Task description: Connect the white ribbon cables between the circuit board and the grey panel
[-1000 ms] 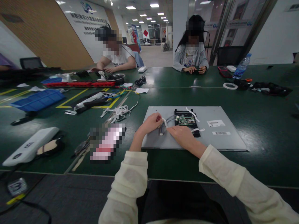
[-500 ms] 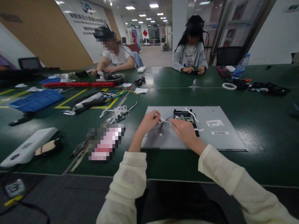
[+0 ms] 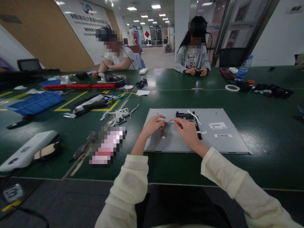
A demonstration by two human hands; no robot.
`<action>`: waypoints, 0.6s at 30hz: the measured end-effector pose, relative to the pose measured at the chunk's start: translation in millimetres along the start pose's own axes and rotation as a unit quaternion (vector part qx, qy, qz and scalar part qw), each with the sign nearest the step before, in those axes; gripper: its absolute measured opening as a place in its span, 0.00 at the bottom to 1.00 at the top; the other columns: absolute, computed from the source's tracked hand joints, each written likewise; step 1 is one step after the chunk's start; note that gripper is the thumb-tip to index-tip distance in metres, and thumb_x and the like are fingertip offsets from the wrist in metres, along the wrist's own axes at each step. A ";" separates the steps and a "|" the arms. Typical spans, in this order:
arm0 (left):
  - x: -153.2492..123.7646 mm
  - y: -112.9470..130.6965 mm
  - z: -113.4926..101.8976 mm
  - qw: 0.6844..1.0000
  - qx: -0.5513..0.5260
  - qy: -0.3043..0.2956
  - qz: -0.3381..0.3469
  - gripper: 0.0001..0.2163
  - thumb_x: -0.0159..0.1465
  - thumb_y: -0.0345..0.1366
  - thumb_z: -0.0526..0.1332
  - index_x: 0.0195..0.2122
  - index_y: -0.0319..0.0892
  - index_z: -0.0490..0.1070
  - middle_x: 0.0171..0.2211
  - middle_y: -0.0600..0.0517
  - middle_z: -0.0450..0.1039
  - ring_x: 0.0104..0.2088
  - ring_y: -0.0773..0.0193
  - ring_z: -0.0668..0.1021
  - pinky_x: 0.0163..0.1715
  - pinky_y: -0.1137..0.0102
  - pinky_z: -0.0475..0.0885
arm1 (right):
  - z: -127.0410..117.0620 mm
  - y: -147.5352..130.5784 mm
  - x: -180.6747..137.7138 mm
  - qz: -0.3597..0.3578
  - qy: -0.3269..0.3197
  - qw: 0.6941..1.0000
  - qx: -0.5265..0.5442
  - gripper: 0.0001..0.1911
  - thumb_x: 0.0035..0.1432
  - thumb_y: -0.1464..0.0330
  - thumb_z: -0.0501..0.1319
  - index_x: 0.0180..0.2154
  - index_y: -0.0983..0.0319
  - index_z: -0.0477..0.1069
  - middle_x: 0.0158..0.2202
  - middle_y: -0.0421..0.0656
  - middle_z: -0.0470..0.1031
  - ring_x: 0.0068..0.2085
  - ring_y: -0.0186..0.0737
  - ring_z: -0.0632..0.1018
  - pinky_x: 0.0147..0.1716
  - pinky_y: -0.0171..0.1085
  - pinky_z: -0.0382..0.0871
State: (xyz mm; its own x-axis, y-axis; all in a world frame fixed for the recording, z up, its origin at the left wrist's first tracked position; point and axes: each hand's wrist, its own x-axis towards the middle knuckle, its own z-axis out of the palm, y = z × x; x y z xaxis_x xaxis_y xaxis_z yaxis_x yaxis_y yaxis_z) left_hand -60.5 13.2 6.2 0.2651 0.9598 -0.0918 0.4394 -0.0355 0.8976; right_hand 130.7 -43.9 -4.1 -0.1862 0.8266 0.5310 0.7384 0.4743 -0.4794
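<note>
A flat grey display panel [image 3: 228,142] lies on the table before me, with a black bracket [image 3: 199,133] and circuit board on its back. Strips of white tape [image 3: 194,116] stick to the bracket. Grey cable [image 3: 169,122] runs between my two hands above the panel; its loose end, with a small light connector [image 3: 163,136], hangs below my left fingers. My left hand [image 3: 155,124] is curled with its fingertips closed at the cable. In a pinch, my right hand [image 3: 188,131] grips the cable beside the bracket, partly hiding the board.
Left of the panel are a phone [image 3: 108,147], crumpled white tape strips [image 3: 118,114], a blue tray [image 3: 35,103] and a white device [image 3: 28,150]. Across the table sit two people. A tape roll [image 3: 232,88] and a water bottle [image 3: 243,68] stand at the back right.
My hands have shifted slightly over the cable; the left fingers have turned more over it. The white bit at my left fingertips no longer shows. The panel stays put.
</note>
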 end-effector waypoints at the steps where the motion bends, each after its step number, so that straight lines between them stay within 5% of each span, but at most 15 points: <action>1: -0.4 1.6 0.4 1.000 -0.006 0.006 -0.004 0.14 0.58 0.38 0.59 0.45 0.42 0.68 0.34 0.49 0.79 0.29 0.66 0.79 0.27 0.73 0.71 | 0.3 0.4 -0.8 -0.010 -0.003 1.000 -0.001 0.14 0.66 0.70 0.52 0.47 0.62 0.73 0.44 0.44 0.78 0.44 0.37 0.77 0.47 0.35 0.67; 9: 0.2 6.3 3.7 0.994 -0.038 0.096 -0.030 0.13 0.57 0.39 0.60 0.43 0.41 0.70 0.33 0.48 0.79 0.33 0.61 0.81 0.22 0.76 0.63 | -0.2 -4.7 -8.6 -0.105 -0.045 0.993 -0.035 0.15 0.65 0.71 0.52 0.49 0.62 0.72 0.42 0.46 0.78 0.43 0.38 0.77 0.45 0.35 0.66; 18: -1.5 10.5 2.9 0.995 -0.053 0.086 -0.017 0.17 0.57 0.46 0.59 0.42 0.39 0.72 0.37 0.46 0.78 0.35 0.60 0.81 0.24 0.74 0.65 | 0.9 -4.7 -9.4 -0.195 -0.085 0.973 -0.089 0.14 0.66 0.74 0.51 0.48 0.64 0.72 0.45 0.49 0.76 0.45 0.38 0.76 0.46 0.36 0.66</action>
State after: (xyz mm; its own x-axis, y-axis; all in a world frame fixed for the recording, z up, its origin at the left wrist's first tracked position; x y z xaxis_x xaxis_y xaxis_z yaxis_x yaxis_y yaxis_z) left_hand -53.7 10.6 14.5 0.0971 0.9936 -0.0570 0.3501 0.0195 0.9365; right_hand 128.4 -53.6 -7.5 -0.5688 0.6396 0.5171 0.6880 0.7145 -0.1270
